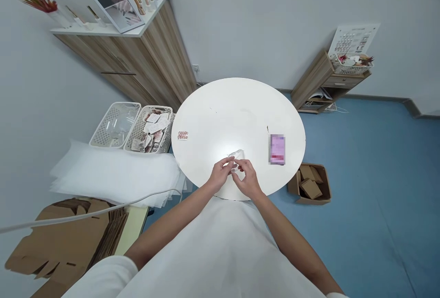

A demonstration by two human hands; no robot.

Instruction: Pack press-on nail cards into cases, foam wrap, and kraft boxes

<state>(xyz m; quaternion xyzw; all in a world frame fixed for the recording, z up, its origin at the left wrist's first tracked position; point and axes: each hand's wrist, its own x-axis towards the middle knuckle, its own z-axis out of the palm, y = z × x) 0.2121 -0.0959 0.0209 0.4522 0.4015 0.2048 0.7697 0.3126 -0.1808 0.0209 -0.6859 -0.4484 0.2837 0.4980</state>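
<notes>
Over the near edge of the white round table [237, 105], my two hands come together at a small clear plastic bag [238, 153]. The fingers of my left hand [222, 174] are closed on its left side. From the right, my right hand [248, 179] pinches it, thumb and fingers bent inward. The fingers cover much of the bag, and I cannot make out its contents. Left of my hands lies a small sheet of reddish-brown oval pieces [183, 135]. A phone with a blurred purple screen [277, 150] rests on the right of the tabletop.
Left of the table stand a white basket of clear plastic [118, 126] and a white basket of cards [149, 128]. White foam sheets [117, 172] and flattened cardboard boxes [68, 238] are stacked nearer. An open carton [311, 183] sits on the floor at right. A cable [103, 213] crosses the left side.
</notes>
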